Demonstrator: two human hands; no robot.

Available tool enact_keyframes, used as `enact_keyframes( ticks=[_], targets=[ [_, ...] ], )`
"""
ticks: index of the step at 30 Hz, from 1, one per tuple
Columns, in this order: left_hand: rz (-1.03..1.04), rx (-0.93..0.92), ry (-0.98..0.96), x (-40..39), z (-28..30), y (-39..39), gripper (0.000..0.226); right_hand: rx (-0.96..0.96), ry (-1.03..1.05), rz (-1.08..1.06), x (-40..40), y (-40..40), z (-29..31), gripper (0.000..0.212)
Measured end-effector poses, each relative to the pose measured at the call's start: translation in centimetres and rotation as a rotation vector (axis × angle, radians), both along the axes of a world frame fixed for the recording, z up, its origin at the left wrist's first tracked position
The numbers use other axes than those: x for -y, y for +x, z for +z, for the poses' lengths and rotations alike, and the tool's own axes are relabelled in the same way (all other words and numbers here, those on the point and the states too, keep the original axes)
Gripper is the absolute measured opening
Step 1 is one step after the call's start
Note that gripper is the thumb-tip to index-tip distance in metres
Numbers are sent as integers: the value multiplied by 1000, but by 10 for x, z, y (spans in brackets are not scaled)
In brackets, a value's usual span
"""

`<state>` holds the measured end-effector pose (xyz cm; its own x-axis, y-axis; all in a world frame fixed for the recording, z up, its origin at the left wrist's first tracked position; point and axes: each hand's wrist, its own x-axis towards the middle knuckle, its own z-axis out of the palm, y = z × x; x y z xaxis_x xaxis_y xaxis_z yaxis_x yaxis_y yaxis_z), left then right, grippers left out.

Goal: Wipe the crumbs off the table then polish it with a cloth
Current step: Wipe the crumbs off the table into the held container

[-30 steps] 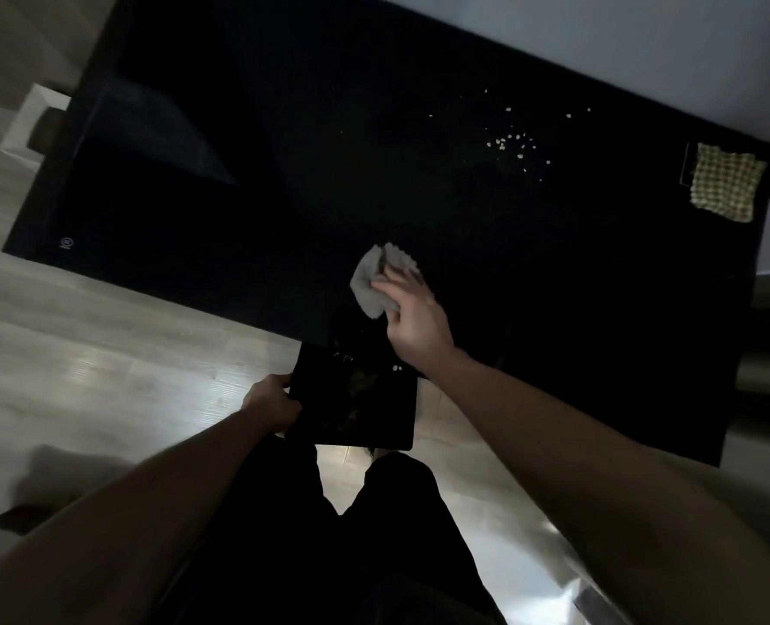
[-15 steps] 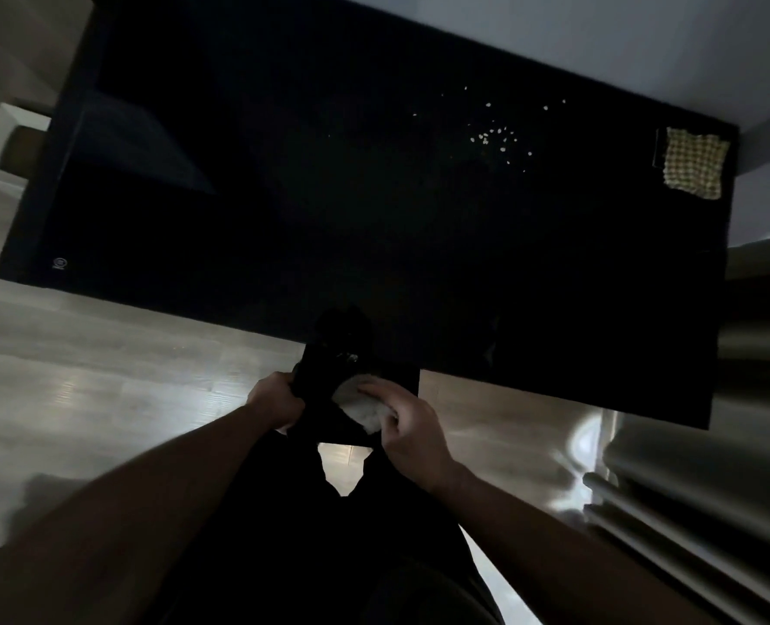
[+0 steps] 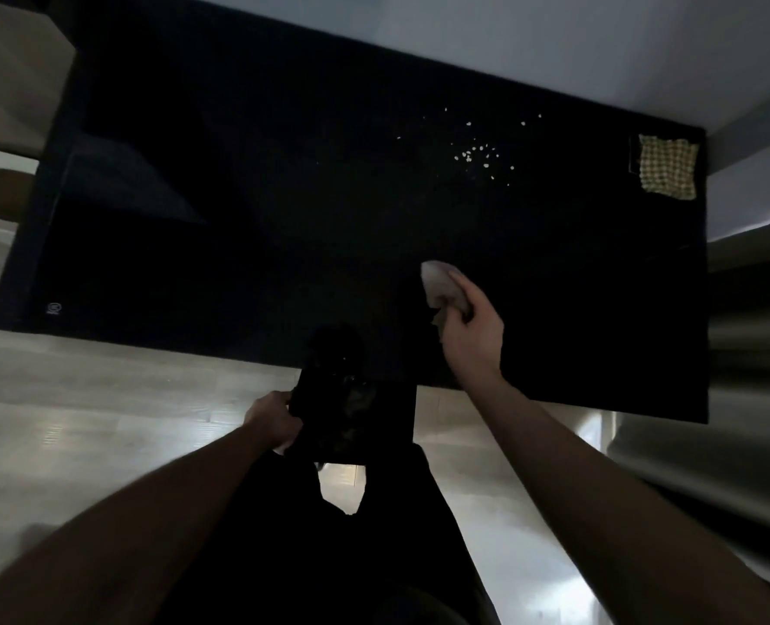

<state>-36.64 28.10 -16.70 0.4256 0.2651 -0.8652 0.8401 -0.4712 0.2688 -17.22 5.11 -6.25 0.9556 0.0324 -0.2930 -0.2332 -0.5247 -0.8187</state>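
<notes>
Your right hand (image 3: 472, 329) is closed on a pale wad of tissue (image 3: 437, 281), arm stretched over the black table (image 3: 238, 196); your left hand (image 3: 271, 417) grips a dark tray (image 3: 365, 426) at the near edge. You're mid crumb-wiping: the crumbs (image 3: 480, 156) lie well beyond the tissue, so reach farther and sweep them back toward the tray. The checked cloth (image 3: 667, 172) waits at the far right corner.

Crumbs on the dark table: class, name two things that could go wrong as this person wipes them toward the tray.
1. The crumbs lie scattered far from the tray at the near edge; a sweep may spread them or miss it.
2. The right hand holds only a small wipe, so strays may remain.
</notes>
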Motion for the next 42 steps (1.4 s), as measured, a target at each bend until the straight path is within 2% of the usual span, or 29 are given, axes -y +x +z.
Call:
enact_keyframes(
  ticks=[8, 14, 21, 25, 28, 30, 34, 42],
  targets=[
    [159, -12, 46, 0, 4, 7, 53, -12, -25, -142, 25, 84, -6, 49],
    [199, -99, 74, 18, 7, -3, 57, 110, -124, -93, 41, 193, -5, 51],
    [285, -146, 113, 42, -9, -19, 51, 138, -325, 163, 38, 307, -47, 50],
    [309, -194, 149, 45, -87, -71, 54, 108, -531, 447, 20, 332, -72, 53],
    [338, -218, 157, 50, -110, -88, 57, 162, -689, 550, 5, 333, -79, 57],
    [350, -207, 154, 57, -89, -74, 53, 210, -699, 609, 2, 322, -83, 58],
    [373, -157, 137, 70, -10, -21, 45, 325, -611, 711, 7, 285, -85, 58],
    [333, -138, 116, 65, 11, -8, 55, 348, -396, 823, 18, 147, -82, 58]
  ],
)
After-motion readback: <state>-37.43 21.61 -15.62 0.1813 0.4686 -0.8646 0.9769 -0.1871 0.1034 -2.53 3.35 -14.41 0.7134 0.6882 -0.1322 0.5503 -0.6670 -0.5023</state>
